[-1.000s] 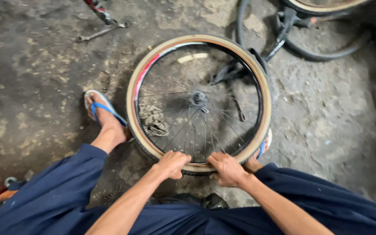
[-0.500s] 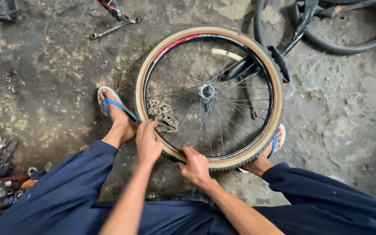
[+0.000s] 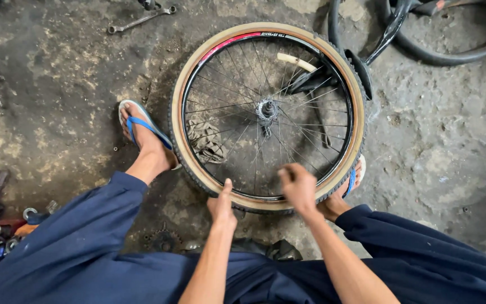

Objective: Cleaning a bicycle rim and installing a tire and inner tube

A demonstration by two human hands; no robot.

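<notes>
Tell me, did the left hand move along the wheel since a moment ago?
Yes. The left hand slid down the tyre, away from the sandalled foot, to the wheel's near edge, closer to the right hand.

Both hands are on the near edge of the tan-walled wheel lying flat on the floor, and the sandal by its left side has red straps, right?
Not quite: the sandal has blue straps, not red, as the head view shows. The rest stands: the left hand and right hand are at the near edge of the tan-walled wheel lying flat on the floor.
</notes>
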